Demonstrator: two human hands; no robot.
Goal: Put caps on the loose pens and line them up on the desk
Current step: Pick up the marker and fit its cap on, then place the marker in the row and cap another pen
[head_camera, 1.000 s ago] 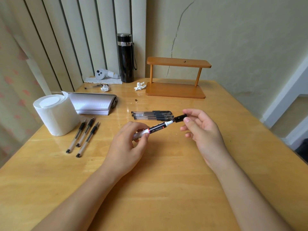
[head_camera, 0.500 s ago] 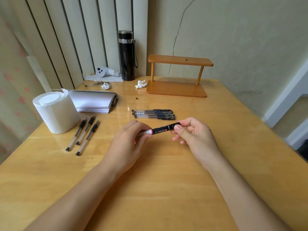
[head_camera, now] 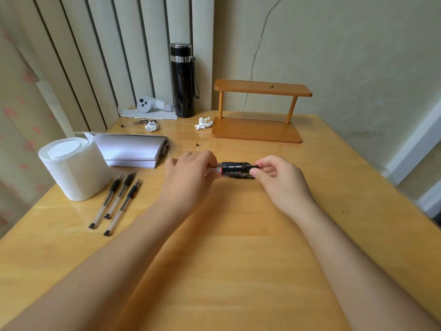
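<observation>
Soft daylight, wide-angle edge distortion, slight blur.

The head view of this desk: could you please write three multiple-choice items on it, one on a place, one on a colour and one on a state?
1. Where do the three uncapped pens lie?
A. On the desk beside the paper roll
B. On the floor
C. In a cup

2. What colour is the flask at the back?
A. White
B. Black
C. Red

3. How is the red-banded pen held?
A. It lies untouched
B. By one hand only
C. By the left hand and the right hand together

Key: 1 A, they lie on the wood next to the roll; 2 B, its body is black with a silver band; 3 C, each hand grips one end.
</observation>
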